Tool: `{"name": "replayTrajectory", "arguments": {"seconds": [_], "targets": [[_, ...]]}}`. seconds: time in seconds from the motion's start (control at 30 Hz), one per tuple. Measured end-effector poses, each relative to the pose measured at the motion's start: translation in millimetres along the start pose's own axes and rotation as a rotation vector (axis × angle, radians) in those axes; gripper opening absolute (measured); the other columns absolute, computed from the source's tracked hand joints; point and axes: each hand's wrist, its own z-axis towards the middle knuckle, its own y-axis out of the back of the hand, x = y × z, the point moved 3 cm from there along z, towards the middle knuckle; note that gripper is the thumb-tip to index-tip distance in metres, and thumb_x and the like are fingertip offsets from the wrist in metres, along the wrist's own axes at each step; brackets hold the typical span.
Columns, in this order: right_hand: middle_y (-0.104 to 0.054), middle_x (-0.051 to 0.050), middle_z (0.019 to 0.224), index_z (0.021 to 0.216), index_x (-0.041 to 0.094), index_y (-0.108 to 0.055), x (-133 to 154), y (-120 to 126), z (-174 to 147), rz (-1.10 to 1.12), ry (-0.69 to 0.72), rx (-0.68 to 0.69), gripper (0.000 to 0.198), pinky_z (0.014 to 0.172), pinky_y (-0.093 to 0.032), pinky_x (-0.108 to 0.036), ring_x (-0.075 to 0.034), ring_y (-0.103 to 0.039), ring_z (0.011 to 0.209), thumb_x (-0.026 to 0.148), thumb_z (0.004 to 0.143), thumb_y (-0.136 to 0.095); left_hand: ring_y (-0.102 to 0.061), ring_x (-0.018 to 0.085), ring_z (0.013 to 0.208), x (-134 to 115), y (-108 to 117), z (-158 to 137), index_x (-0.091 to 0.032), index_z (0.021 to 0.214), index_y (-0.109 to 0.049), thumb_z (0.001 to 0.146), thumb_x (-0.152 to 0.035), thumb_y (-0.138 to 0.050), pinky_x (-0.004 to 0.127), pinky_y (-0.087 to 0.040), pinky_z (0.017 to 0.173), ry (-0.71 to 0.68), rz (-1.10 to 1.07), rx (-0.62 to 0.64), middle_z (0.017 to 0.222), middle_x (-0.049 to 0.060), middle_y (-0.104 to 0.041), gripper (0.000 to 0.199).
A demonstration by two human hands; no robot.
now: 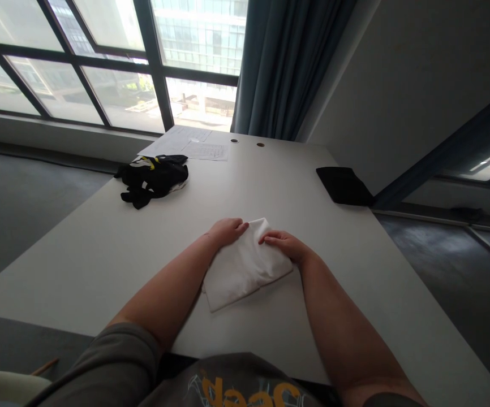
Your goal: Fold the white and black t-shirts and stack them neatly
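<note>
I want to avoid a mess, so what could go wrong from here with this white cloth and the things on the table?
The white cloth is rumpled between the left grip and right grip, so pressing it might set creases. Its lower edge looks uneven, so the layers could slip further out of line. The flat black item sits at the right edge of the table; a bump might push it off.

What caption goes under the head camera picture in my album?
A white cloth in the grip of the left hand and right hand, at a white table near a window.
</note>
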Motion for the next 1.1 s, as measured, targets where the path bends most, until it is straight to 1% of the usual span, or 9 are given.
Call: {"name": "replayTrajectory", "arguments": {"seconds": [0.07,0.17,0.27,0.33,0.6,0.83,1.1], "targets": [[-0.076,-0.005,0.099,0.103,0.019,-0.078,1.2,-1.5,-1.1,0.022,-0.018,0.016,0.044,0.074,-0.052,-0.028,-0.019,-0.067,0.083,0.052,0.076,-0.086,-0.071,0.025,0.105,-0.5,0.8,-0.1,-0.024,0.102,-0.072,0.106,-0.055,-0.033,0.033,-0.051,0.087,0.004,0.002,-0.004,0.112,0.009,-0.078,0.05],[-0.076,-0.007,0.105,0.112,0.021,-0.077,2.3,-2.8,-4.5,0.132,-0.059,-0.002,0.046,0.076,-0.055,-0.03,-0.021,-0.069,0.086,0.048,0.076,-0.085,-0.071,0.026,0.104,-1.3,1.6,-0.7,-0.024,0.102,-0.073,0.105,-0.055,-0.033,0.034,-0.051,0.086,0.007,-0.005,-0.008,0.112,0.009,-0.078,0.05],[-0.076,-0.008,0.105,0.113,0.021,-0.075,3.0,-4.5,-6.3,0.234,-0.083,-0.03,0.045,0.076,-0.057,-0.032,-0.023,-0.071,0.088,0.047,0.077,-0.081,-0.071,0.025,0.103,-1.4,2.3,-1.2,-0.024,0.102,-0.073,0.105,-0.055,-0.034,0.033,-0.052,0.086,0.014,-0.014,-0.011,0.111,0.009,-0.078,0.049],[-0.076,-0.008,0.105,0.113,0.021,-0.075,2.8,-5.5,-5.5,0.259,-0.083,-0.033,0.044,0.076,-0.057,-0.033,-0.023,-0.071,0.088,0.046,0.077,-0.08,-0.071,0.025,0.103,-1.3,2.6,-1.4,-0.024,0.102,-0.073,0.105,-0.055,-0.035,0.033,-0.052,0.086,0.019,-0.016,-0.01,0.11,0.009,-0.078,0.049],[-0.076,-0.006,0.095,0.106,0.02,-0.076,-1.7,-4.2,2.5,0.212,-0.05,-0.072,0.041,0.072,-0.055,-0.03,-0.02,-0.069,0.079,0.046,0.075,-0.084,-0.071,0.025,0.103,-1.3,2.5,-1.2,-0.025,0.103,-0.073,0.105,-0.055,-0.034,0.033,-0.051,0.084,0.024,-0.007,-0.008,0.112,0.009,-0.078,0.049],[-0.076,-0.006,0.094,0.104,0.02,-0.077,0.7,-6.2,0.7,0.231,-0.048,-0.081,0.042,0.071,-0.054,-0.029,-0.02,-0.069,0.079,0.045,0.072,-0.086,-0.071,0.026,0.103,-1.0,2.6,-1.0,-0.025,0.103,-0.073,0.105,-0.055,-0.035,0.033,-0.051,0.085,0.02,-0.016,-0.007,0.112,0.009,-0.078,0.049],[-0.077,-0.005,0.094,0.104,0.02,-0.077,0.7,-6.0,1.6,0.232,-0.051,-0.078,0.043,0.072,-0.054,-0.029,-0.02,-0.069,0.08,0.046,0.071,-0.087,-0.071,0.025,0.102,0.1,1.2,0.4,-0.024,0.102,-0.073,0.105,-0.055,-0.034,0.032,-0.05,0.082,0.01,-0.013,-0.011,0.11,0.009,-0.078,0.049]]}}
